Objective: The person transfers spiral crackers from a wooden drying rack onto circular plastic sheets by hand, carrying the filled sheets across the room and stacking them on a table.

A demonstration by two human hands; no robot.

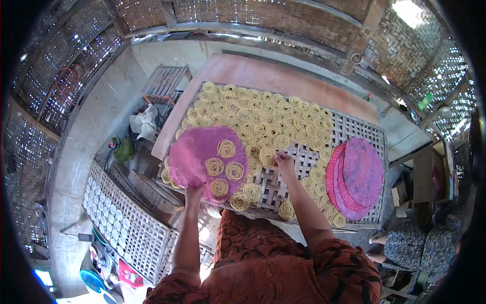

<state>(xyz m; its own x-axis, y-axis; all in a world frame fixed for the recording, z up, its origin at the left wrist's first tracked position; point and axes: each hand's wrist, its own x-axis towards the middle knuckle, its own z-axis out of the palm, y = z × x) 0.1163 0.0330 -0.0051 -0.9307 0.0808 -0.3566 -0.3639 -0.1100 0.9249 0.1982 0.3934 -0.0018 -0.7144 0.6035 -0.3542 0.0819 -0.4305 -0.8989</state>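
My left hand point(195, 190) grips the near edge of a round pink mesh sheet point(188, 152), held over the left part of the woven tray. Several pale yellow coiled noodle nests lie on the right half of that sheet, one of them a nest near its top point(226, 148). My right hand point(284, 163) is over the middle of the tray, its fingers closed at the right edge of a noodle nest point(267, 156). Rows of similar nests point(258, 116) cover much of the woven bamboo tray point(271, 185), whose lattice shows bare beside my right hand.
Overlapping round pink sheets point(362, 172) lie at the tray's right end. A wooden board point(283, 78) is behind it. Another lattice rack point(136, 235) with small white discs stands lower left, near a green gas cylinder point(121, 149). A person in patterned clothing point(420, 245) is at lower right.
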